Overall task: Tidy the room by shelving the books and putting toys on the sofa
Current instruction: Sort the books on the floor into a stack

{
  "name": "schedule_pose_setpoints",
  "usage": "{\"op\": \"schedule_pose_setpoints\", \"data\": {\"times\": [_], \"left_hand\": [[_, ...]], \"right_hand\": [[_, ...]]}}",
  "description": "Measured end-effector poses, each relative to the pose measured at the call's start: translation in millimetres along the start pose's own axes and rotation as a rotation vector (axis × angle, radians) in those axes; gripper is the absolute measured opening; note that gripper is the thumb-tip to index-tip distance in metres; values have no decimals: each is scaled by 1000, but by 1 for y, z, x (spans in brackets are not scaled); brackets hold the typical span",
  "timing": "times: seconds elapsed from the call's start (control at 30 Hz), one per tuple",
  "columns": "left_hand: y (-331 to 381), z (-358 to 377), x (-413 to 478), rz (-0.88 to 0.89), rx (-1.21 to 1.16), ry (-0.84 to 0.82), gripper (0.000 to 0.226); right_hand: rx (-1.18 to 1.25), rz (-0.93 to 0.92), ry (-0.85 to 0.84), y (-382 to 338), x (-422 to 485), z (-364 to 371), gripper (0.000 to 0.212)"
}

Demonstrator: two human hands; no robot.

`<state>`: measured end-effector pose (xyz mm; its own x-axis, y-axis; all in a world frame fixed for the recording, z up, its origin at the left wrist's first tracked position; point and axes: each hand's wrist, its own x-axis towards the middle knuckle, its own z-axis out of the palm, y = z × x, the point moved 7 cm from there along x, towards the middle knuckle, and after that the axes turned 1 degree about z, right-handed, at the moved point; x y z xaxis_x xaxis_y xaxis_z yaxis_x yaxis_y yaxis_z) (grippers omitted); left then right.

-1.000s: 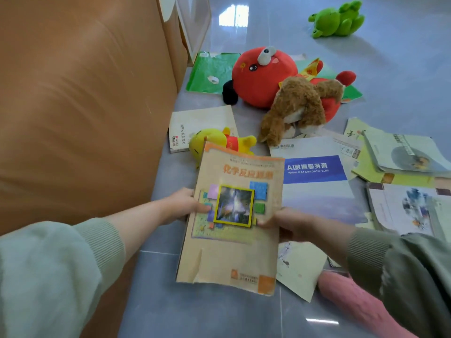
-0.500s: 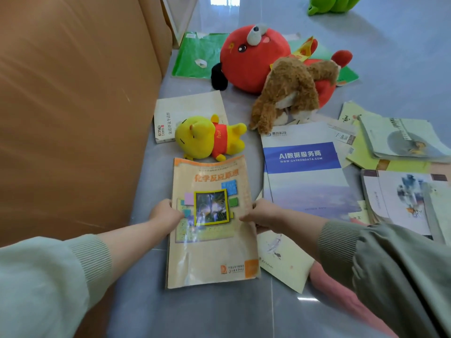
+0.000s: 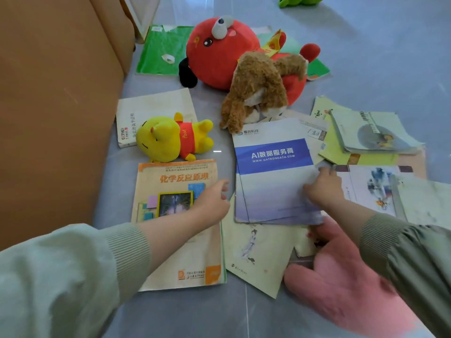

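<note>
Books and plush toys lie scattered on the grey floor beside the brown sofa (image 3: 53, 98). A tan chemistry book (image 3: 175, 172) lies flat, and my left hand (image 3: 214, 201) hovers over its right edge with relaxed fingers, holding nothing. My right hand (image 3: 322, 189) grips the right edge of a blue-and-white booklet (image 3: 273, 167). A yellow bear plush (image 3: 170, 140) lies just beyond the chemistry book. A brown plush dog (image 3: 258, 86) leans on a big red plush (image 3: 219, 52). A green plush (image 3: 300, 0) shows at the top edge.
A white book (image 3: 151, 106) and a green book (image 3: 158, 50) lie by the sofa. A pale book (image 3: 256, 252) sits under the booklet. Several more books (image 3: 373, 132) pile up at the right. A pink plush (image 3: 341, 293) lies under my right forearm.
Both hands have let go of the chemistry book, which now lies flat on the floor. My right hand moved right onto the blue booklet's edge; my left hand shifted right too.
</note>
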<state>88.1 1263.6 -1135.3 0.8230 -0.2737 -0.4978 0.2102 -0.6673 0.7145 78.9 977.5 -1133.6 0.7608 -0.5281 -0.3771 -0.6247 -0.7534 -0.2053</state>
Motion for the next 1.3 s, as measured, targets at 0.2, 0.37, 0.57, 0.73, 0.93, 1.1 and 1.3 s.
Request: {"op": "schedule_pose_setpoints", "data": {"times": [0.2, 0.37, 0.57, 0.73, 0.93, 1.1, 1.3], "left_hand": [[17, 22, 34, -132, -154, -6, 34], [6, 27, 46, -255, -392, 49, 30], [0, 25, 37, -319, -582, -12, 30], [4, -3, 21, -252, -697, -298, 31], [-41, -49, -16, -191, -534, -235, 47], [-63, -103, -36, -67, -307, 133, 50], [-50, -142, -42, 91, -498, 200, 56]], "right_hand": [[211, 128, -164, 21, -1, 27, 44], [339, 170, -118, 19, -4, 23, 26], [644, 289, -224, 19, -12, 14, 17], [874, 378, -571, 10, -30, 22, 42], [891, 143, -834, -45, -65, 43, 14], [836, -200, -667, -107, -81, 27, 16], [802, -516, -501, -161, -92, 2, 29]]}}
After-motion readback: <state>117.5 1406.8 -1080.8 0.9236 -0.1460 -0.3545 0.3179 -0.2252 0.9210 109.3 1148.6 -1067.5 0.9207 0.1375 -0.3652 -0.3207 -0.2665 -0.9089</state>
